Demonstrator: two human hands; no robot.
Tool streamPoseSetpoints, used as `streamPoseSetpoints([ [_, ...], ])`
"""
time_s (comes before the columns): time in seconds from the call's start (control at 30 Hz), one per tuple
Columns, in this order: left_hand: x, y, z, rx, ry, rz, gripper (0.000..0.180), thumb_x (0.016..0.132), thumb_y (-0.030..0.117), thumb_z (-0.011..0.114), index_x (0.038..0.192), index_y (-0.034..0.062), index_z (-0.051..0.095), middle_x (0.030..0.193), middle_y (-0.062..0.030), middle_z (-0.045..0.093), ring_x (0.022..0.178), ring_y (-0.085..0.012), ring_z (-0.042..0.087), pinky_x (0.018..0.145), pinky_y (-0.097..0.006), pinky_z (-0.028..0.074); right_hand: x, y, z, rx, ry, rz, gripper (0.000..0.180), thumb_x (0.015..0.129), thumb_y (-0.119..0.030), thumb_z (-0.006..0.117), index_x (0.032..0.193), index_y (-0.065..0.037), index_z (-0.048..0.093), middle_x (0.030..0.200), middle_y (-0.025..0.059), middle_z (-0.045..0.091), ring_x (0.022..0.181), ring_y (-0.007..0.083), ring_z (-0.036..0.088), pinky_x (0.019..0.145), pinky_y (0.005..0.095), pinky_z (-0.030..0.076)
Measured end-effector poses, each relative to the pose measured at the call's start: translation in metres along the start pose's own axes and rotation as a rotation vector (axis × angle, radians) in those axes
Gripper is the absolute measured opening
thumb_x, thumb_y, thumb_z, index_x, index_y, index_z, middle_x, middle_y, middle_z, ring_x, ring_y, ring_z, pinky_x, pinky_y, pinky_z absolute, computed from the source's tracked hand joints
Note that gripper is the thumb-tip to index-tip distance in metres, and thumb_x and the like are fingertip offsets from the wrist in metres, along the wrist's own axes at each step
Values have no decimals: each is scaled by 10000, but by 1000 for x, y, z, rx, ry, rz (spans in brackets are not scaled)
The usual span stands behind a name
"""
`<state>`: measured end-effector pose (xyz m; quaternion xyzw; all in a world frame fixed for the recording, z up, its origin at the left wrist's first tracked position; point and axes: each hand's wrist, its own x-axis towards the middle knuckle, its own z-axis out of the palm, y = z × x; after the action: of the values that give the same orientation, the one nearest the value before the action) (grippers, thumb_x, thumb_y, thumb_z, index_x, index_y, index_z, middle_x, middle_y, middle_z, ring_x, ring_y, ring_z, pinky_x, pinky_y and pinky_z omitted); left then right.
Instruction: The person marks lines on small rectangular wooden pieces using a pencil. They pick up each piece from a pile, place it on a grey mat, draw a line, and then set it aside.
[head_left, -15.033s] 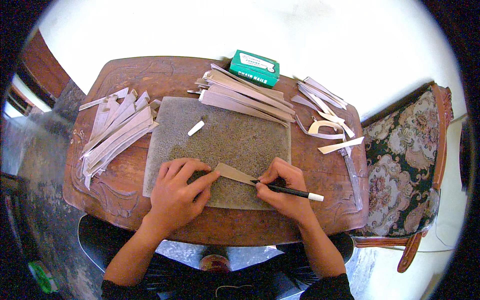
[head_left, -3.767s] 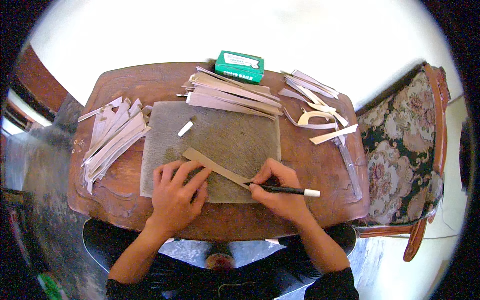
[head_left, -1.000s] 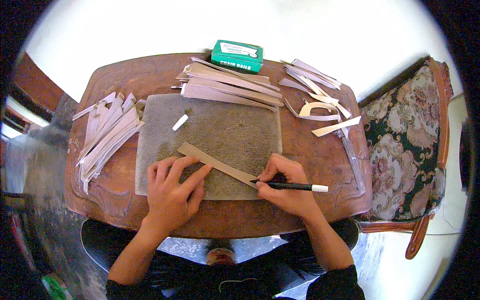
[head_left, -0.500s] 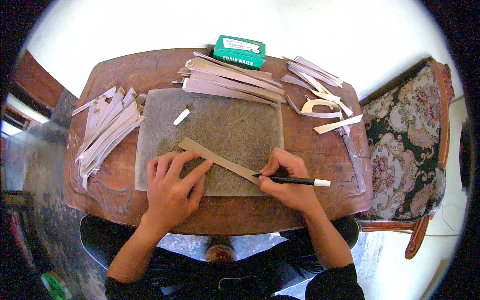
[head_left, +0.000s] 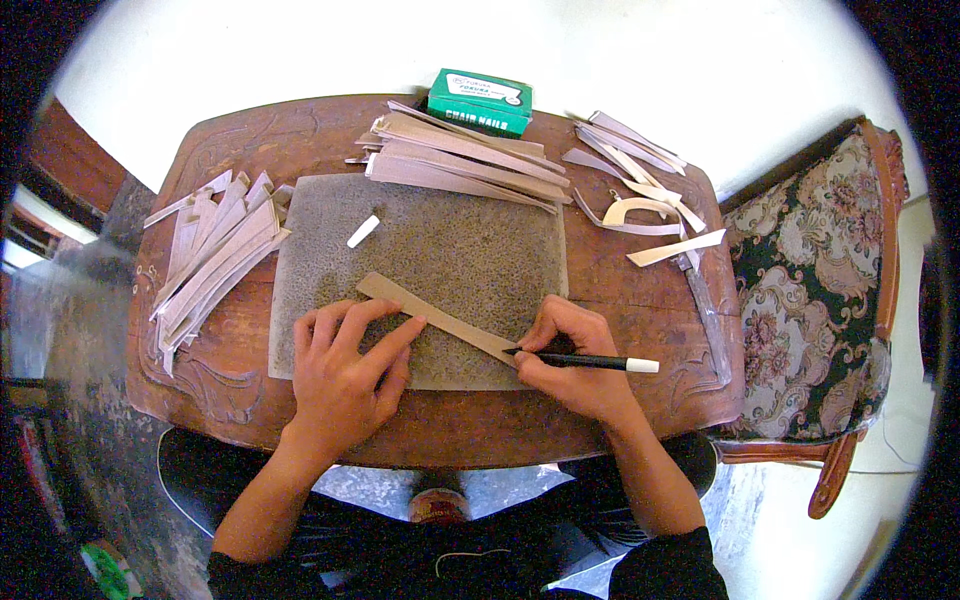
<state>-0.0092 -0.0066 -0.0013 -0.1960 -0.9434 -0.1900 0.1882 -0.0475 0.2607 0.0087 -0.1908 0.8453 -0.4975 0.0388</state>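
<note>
A narrow brown strip (head_left: 440,318), like cardboard or thin leather, lies slantwise on a dark speckled mat (head_left: 455,245). My left hand (head_left: 350,355) holds its upper left part against the mat, with fingertips on its surface and the fingers partly spread. My right hand (head_left: 575,360) pinches a black marker (head_left: 585,361) with a white end. The marker's tip touches the strip near its lower right end, and my right fingers rest close beside that end. On the mat, above the strip, lies a white marker cap (head_left: 363,231).
A stack of similar strips (head_left: 460,160) lies behind the mat, before a green box (head_left: 480,100). Another pile (head_left: 215,265) lies at left; pale curved offcuts (head_left: 640,210) are scattered at right. A carved wooden table (head_left: 640,300) carries everything. A floral chair (head_left: 810,300) stands at right.
Almost nothing differs. The marker's white end has shifted very slightly left; both hands and the strip keep nearly the same place.
</note>
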Motion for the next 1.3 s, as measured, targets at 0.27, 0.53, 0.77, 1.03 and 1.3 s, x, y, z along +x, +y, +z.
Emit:
streamPoseSetpoints([
  [0.27, 1, 1, -1, 1, -3, 2, 356, 795, 148, 718, 1148, 192, 738, 1188, -23, 635, 1082, -277, 556, 942, -445, 391, 0, 5, 5, 13, 51, -28, 230, 679, -128, 773, 708, -41, 562, 691, 107, 580, 611, 252, 611, 558, 349, 465],
  [0.53, 0, 0, 1, 10, 4, 8, 353, 793, 148, 716, 1143, 191, 738, 1191, -20, 637, 1083, -279, 556, 938, -448, 394, 1, 2, 4, 7, 44, -43, 221, 684, -122, 764, 711, -38, 561, 697, 104, 575, 621, 252, 613, 569, 345, 469],
  [0.77, 0, 1, 0, 12, 14, -16, 356, 796, 164, 712, 1148, 208, 737, 1132, -68, 616, 1052, -288, 556, 937, -453, 388, 1, 3, 3, 18, 50, -55, 215, 689, -112, 768, 719, -39, 568, 693, 96, 570, 622, 229, 593, 576, 336, 468],
  [1.03, 3, 1, -3, 22, -5, -75, 406, 818, 201, 704, 1224, 215, 707, 1158, -111, 603, 1080, -329, 546, 973, -493, 381, -3, -10, 17, 148, 98, 164, 190, 758, -95, 759, 781, -44, 578, 749, 56, 628, 690, 142, 589, 631, 298, 471],
  [1.3, -1, 14, -4, 22, -110, 84, 459, 826, 269, 692, 1284, 253, 668, 1302, -34, 567, 1197, -283, 490, 1071, -542, 310, -1, -14, 18, 185, 70, 176, 180, 790, -18, 746, 802, -34, 568, 809, 50, 631, 746, 116, 594, 679, 260, 472],
])
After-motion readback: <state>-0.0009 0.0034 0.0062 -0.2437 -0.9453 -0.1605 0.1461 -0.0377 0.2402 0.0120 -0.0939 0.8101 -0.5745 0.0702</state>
